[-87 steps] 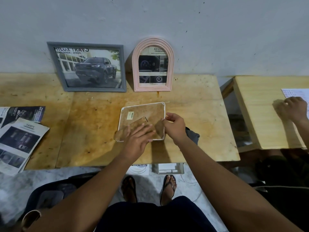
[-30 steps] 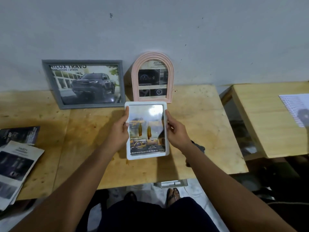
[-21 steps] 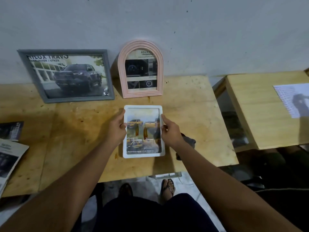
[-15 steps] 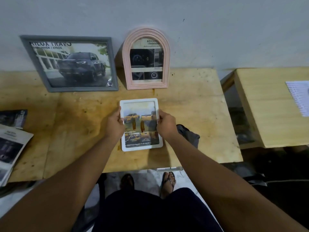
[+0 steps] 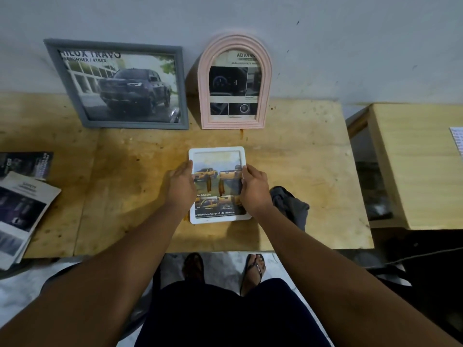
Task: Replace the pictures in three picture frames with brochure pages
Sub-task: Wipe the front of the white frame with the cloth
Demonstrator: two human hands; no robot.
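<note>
**A:** Where is the white frame point(image 5: 217, 150)?

**B:** It is over the wooden table point(image 5: 308, 166), straight in front of the person and closer to the table's front edge than to the wall. It is turned face-up between both hands. A brochure page point(image 5: 218, 204) with yellow pickup trucks shows behind its glass. Whether the frame's lower edge touches the table cannot be told

**A:** And the fingers?

**B:** The left hand point(image 5: 181, 187) grips the frame's left side, with its thumb laid over the front rim and the other fingers curled out of sight behind. The right hand point(image 5: 254, 190) grips the right side the same way, thumb on the front

**A:** What about the other two frames?

**B:** Both stand at the back of the table, leaning on the grey wall point(image 5: 350, 46). The grey frame point(image 5: 136, 125) on the left shows a dark pickup. The pink arched frame point(image 5: 203, 96) just beside it holds a page with a dashboard. The white frame is in front of the pink one, apart from it

**A:** Anything else on the table?

**B:** A grey cloth point(image 5: 290, 204) lies just beside the right wrist. A stack of brochures point(image 5: 22, 209) lies at the left edge, with a dark brochure point(image 5: 27, 165) behind it. A paler second table point(image 5: 413, 166) stands to the right, with a printed sheet point(image 5: 457, 141) at the picture's edge. Below the table's front edge are the person's sandalled feet point(image 5: 253, 266)
</note>
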